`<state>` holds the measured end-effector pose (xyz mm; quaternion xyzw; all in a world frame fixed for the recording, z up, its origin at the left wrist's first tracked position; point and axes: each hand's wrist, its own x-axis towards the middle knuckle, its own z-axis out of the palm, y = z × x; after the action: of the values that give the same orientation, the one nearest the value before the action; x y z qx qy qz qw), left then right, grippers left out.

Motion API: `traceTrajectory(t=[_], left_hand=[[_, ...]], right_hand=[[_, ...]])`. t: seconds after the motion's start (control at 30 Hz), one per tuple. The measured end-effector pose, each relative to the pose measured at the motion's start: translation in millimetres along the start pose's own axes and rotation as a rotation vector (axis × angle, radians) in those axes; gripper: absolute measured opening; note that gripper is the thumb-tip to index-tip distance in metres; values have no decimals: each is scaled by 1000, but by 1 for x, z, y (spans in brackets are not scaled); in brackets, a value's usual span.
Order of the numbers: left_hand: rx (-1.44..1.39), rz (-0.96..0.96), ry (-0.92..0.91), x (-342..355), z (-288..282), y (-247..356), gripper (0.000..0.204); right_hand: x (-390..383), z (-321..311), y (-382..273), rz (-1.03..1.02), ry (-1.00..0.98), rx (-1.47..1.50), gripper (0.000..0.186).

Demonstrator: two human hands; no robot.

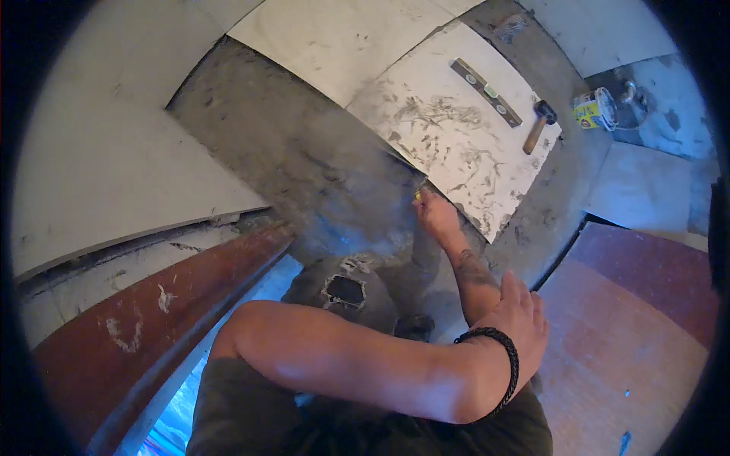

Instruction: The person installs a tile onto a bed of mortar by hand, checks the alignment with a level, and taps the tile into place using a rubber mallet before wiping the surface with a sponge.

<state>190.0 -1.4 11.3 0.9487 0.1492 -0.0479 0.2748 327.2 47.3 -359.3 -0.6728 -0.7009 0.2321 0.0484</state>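
The right hand (439,216) has its grip closed on a small yellow piece (418,197), mostly hidden by the fingers, so its long axis cannot be told. The piece sits at the fingertips, right at the near edge of the smeared white tile (426,80); that edge runs slantwise from upper left to lower right, with grey mortar (304,152) on its left side. The right hand is plainly the nearer one. The left hand (523,323), loosely spread and seemingly empty, lies across the right forearm, well apart from the piece. A level (487,92) and mallet (538,128) rest on the tile's far side.
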Motion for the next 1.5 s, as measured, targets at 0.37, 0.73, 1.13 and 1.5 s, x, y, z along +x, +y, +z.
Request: traceTrajectory(t=[0.37, 0.73, 1.13, 1.5], left_hand=[[91, -33, -91, -1, 10, 10, 53], [69, 32, 44, -9, 18, 29, 50], [-5, 43, -42, 1, -2, -28, 56], [177, -50, 190, 14, -16, -101, 58]], right_hand=[[-63, 101, -76, 74, -51, 269, 36], [-188, 175, -78, 381, 126, 689, 36], [-21, 10, -155, 96, -347, 203, 33], [-155, -99, 39, -181, 46, 112, 35]])
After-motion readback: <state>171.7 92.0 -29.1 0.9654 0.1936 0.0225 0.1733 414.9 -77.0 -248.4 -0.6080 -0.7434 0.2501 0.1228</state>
